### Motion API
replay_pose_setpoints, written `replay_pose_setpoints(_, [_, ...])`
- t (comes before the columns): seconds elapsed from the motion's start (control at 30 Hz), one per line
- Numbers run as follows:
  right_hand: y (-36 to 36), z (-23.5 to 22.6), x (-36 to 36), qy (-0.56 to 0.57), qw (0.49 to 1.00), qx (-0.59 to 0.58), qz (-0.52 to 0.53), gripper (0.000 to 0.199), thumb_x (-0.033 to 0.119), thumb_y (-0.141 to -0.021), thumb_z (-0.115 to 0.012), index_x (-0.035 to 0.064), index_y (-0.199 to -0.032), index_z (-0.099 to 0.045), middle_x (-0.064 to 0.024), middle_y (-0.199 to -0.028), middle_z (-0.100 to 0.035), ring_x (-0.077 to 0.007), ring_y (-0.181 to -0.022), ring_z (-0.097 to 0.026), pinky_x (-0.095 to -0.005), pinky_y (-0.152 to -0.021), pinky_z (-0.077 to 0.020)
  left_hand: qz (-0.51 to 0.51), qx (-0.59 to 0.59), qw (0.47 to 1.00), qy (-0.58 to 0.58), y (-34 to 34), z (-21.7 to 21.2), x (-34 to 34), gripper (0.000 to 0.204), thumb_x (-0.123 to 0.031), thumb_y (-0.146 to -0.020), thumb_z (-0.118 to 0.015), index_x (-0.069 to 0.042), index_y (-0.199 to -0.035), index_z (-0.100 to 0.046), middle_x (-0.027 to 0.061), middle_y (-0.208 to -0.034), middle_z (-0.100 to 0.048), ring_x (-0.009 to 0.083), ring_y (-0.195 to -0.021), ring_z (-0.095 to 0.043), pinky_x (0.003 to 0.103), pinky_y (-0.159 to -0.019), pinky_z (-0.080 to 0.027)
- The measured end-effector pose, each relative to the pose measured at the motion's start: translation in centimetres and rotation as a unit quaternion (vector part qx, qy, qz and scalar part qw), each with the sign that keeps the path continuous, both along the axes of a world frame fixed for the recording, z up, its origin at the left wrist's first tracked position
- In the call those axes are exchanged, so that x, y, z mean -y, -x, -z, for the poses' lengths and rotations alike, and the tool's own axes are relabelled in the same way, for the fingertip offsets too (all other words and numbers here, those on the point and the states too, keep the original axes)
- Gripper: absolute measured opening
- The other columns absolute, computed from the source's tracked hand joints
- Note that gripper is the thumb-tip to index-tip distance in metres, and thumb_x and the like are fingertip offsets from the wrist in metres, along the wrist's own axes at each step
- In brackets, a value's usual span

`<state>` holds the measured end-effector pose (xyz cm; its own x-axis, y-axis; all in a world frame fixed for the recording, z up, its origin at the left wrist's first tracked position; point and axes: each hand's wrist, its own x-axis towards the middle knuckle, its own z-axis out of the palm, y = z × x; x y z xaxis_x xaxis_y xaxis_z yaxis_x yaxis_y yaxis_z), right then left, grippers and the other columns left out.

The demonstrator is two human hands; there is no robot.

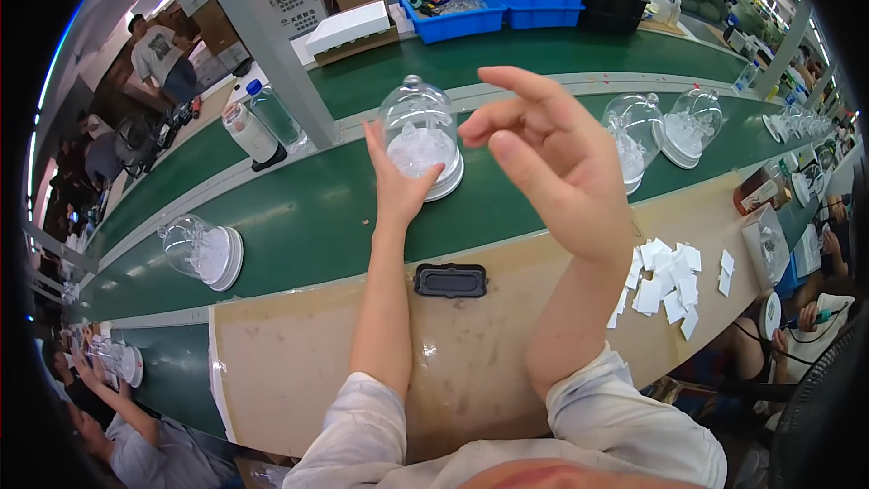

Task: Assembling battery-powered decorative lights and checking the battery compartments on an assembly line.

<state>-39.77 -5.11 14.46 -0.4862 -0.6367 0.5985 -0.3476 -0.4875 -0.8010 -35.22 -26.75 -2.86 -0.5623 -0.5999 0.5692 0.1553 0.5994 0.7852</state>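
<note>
A clear bell-shaped dome on a round white base [418, 119] stands upright on the green conveyor belt, with clear and whitish decoration inside. My left hand [401, 179] grips its left side, the thumb across the front near the base. Just right of that dome, my right hand [561, 167] is raised with loosely bent, parted fingers and nothing visible in them. Behind my right wrist are two more domes: a partly covered one [634, 131] and another [692, 127] farther right. Another dome [204, 252] sits tilted-looking on the belt at the left.
On the brown work surface [299, 371] lie a black tray [450, 281] and scattered white cards [668, 276]. Bottles [274, 113] stand beside a metal post [262, 45]. Across the belt, a person's hand reaches into a blue bin [453, 23]. Other people sit at both sides.
</note>
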Motion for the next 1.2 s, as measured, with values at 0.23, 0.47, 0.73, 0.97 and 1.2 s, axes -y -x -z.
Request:
replay_pose_setpoints(0.23, [1.5,1.3,-1.4,-0.182,0.972,-0.135,-0.059,0.043,0.007,-0.089,-0.064,-0.0012,-0.129,-0.052,-0.0120,-0.100,-0.067,-0.0189,-0.094,-0.064,-0.0318,-0.086,-0.0506,0.043,0.131,0.988,-0.075,0.1,-0.8,1.9,0.120,-0.025,-0.062,-0.088,0.008,-0.148,-0.010,0.0266,-0.146,-0.031,0.0347,-0.133,-0.037,0.039,-0.110,-0.031])
replay_pose_setpoints(0.47, [0.2,-0.5,-1.0,0.021,0.997,-0.072,-0.034,0.039,0.025,-0.085,-0.066,-0.0017,-0.113,-0.062,-0.0135,-0.086,-0.070,-0.0275,-0.078,-0.068,-0.0355,-0.069,-0.0525,0.195,0.418,0.883,0.085,-5.3,-3.2,7.6,0.036,-0.009,-0.072,-0.067,0.003,-0.106,-0.065,0.0157,-0.096,-0.067,0.0234,-0.089,-0.058,0.038,-0.076,-0.047])
replay_pose_setpoints(0.73, [0.2,-0.5,-3.4,0.047,0.997,-0.057,-0.003,0.033,0.024,-0.085,-0.065,0.0006,-0.109,-0.065,-0.0109,-0.080,-0.070,-0.0266,-0.073,-0.067,-0.0364,-0.067,-0.0513,0.413,0.460,0.786,0.030,3.4,-2.6,-13.5,0.056,-0.018,-0.077,-0.071,-0.005,-0.129,-0.052,0.0153,-0.118,-0.061,0.0248,-0.091,-0.063,0.033,-0.079,-0.050])
replay_pose_setpoints(0.97, [-0.1,-0.7,-4.1,0.107,0.993,-0.054,0.000,0.028,0.023,-0.085,-0.066,0.0030,-0.105,-0.067,-0.0079,-0.079,-0.069,-0.0233,-0.068,-0.065,-0.0327,-0.060,-0.0479,0.463,0.375,0.797,0.101,5.4,-1.0,-24.9,0.043,-0.029,-0.080,-0.074,-0.012,-0.117,-0.061,0.0072,-0.106,-0.060,0.0227,-0.091,-0.061,0.033,-0.077,-0.049])
replay_pose_setpoints(1.2, [-0.3,-1.5,-4.8,0.077,0.991,-0.086,-0.062,0.027,0.003,-0.085,-0.062,-0.0012,-0.112,-0.064,-0.0068,-0.085,-0.068,-0.0156,-0.079,-0.064,-0.0288,-0.075,-0.0511,0.434,0.229,0.865,0.109,4.6,1.8,-25.3,0.034,-0.024,-0.076,-0.077,-0.011,-0.105,-0.064,0.0064,-0.093,-0.058,0.0230,-0.090,-0.057,0.034,-0.078,-0.047])
